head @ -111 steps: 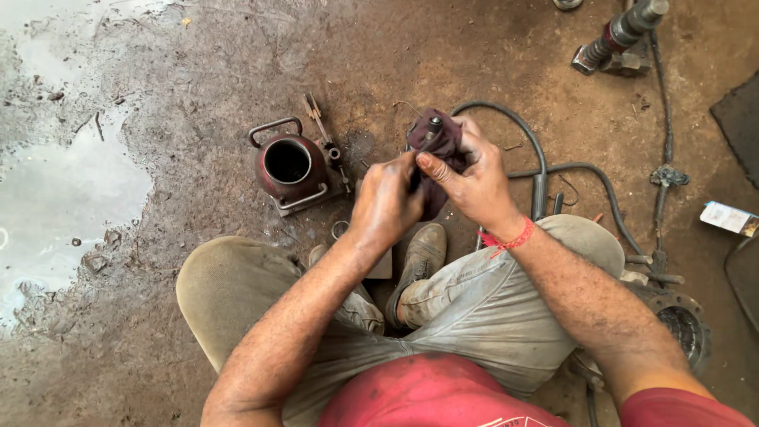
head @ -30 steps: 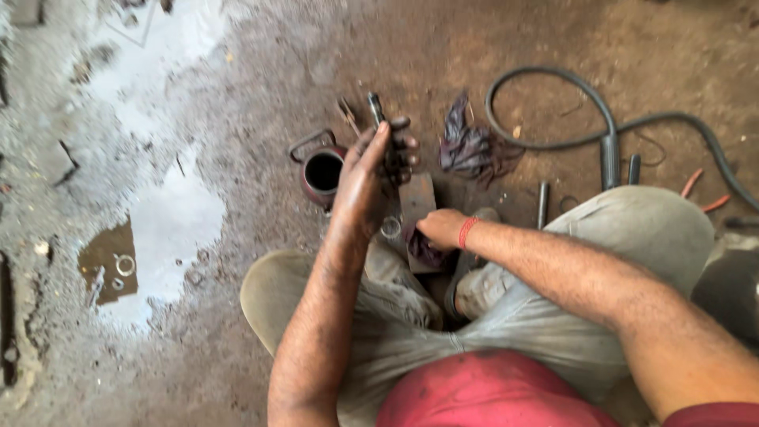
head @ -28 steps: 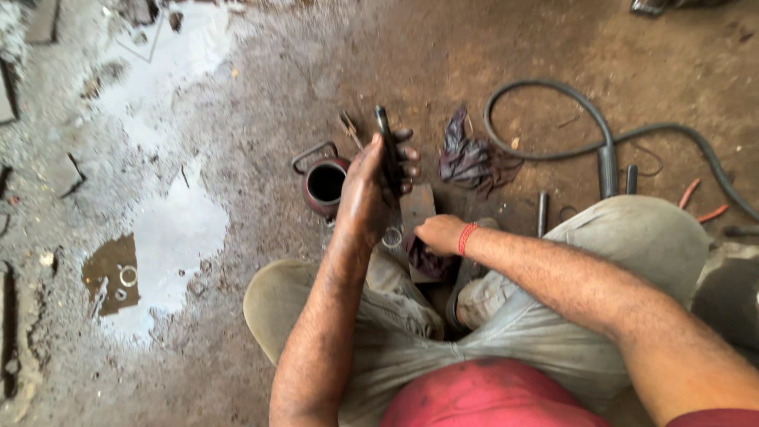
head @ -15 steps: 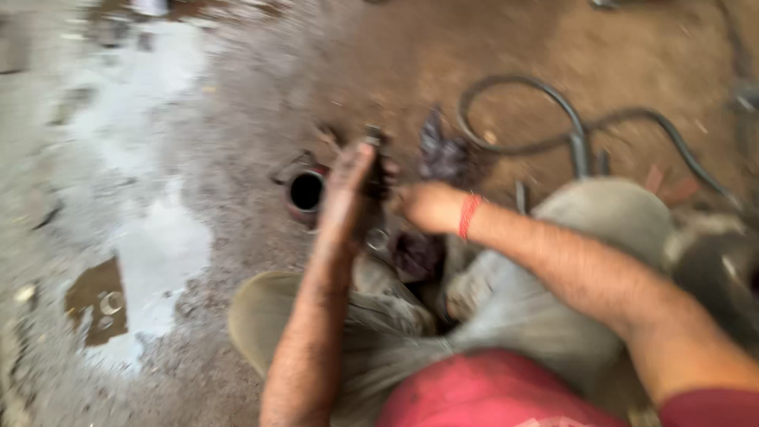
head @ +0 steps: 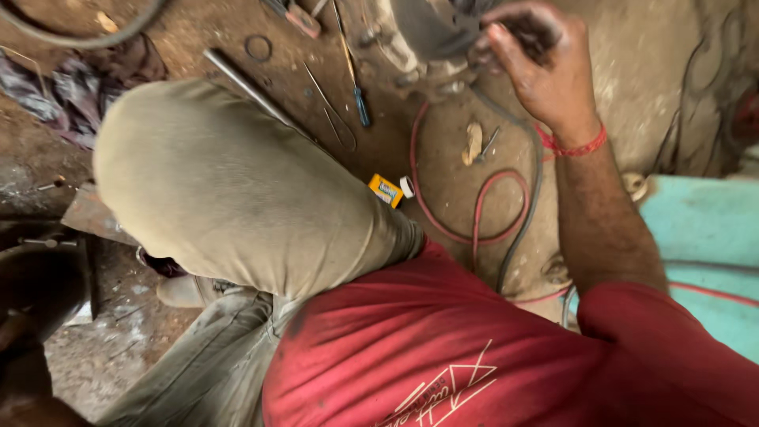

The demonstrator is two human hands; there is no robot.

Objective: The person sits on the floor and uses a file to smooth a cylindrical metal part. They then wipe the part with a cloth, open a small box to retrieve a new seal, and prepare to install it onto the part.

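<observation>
One hand really shows in the head view: the right hand (head: pixel 545 67), upper right of frame, fingers curled around something dark and blurry, pressed up against a grey metal part (head: pixel 431 32) at the top edge, probably to steady it. Can't tell what the dark thing is. Left hand is barely in frame at lower left, so its grip is anyone's guess. Bent knee (head: pixel 229 182) fills the middle; red hose (head: pixel 474 209), screwdriver (head: pixel 360 99) and yellow box (head: pixel 386 190) crowd the floor between.
</observation>
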